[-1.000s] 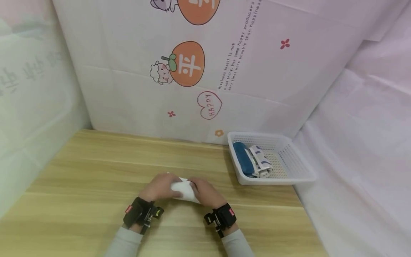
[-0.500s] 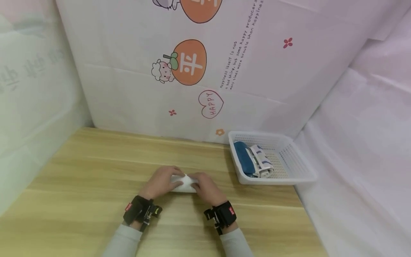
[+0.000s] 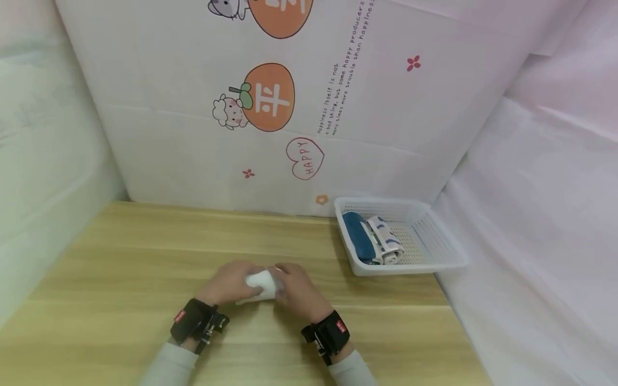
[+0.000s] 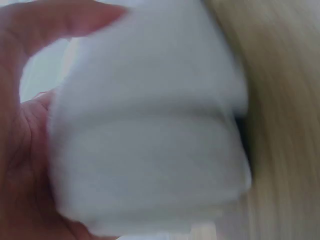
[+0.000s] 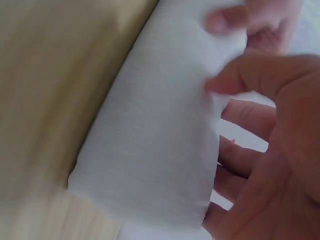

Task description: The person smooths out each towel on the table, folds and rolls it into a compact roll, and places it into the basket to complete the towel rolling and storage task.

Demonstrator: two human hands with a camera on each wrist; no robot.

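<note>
Item: white cloth [image 3: 260, 282], rolled or folded into a short bundle, held just above or on the wooden table [image 3: 120, 257], well left of and nearer the person than the basket [image 3: 446, 257].

Hands: left hand [image 3: 229, 281] curled round the cloth's left end; in the left wrist view its thumb [image 4: 60, 20] lies over the top and the palm under. Right hand [image 3: 296, 289] clamped on the right end; in the right wrist view its fingertips [image 5: 235, 82] pinch the cloth's edge. The two hands sit close together with the cloth between them.

Handling, as judged: the work in hand looks like rolling or tightening the bundle. To do it well, keep both ends level so the roll stays straight, keep even tension from both sides, and tuck the loose edge under the right fingertips before letting go, or the soft fabric will likely spring open.

Materials and shapes:
- Cloth: soft, matte, thick knit or terry, plain white, rounded edges.
- Table: pale wood grain, smooth, flat.
- Basket: white plastic, rectangular, perforated walls and floor; stands at the table's back right corner.
- In the basket, left side: a blue roll [image 3: 356, 241] touching a white roll [image 3: 386, 245] with dark markings.
- Wrists: black straps [image 3: 330, 332] over light sleeves.
</note>
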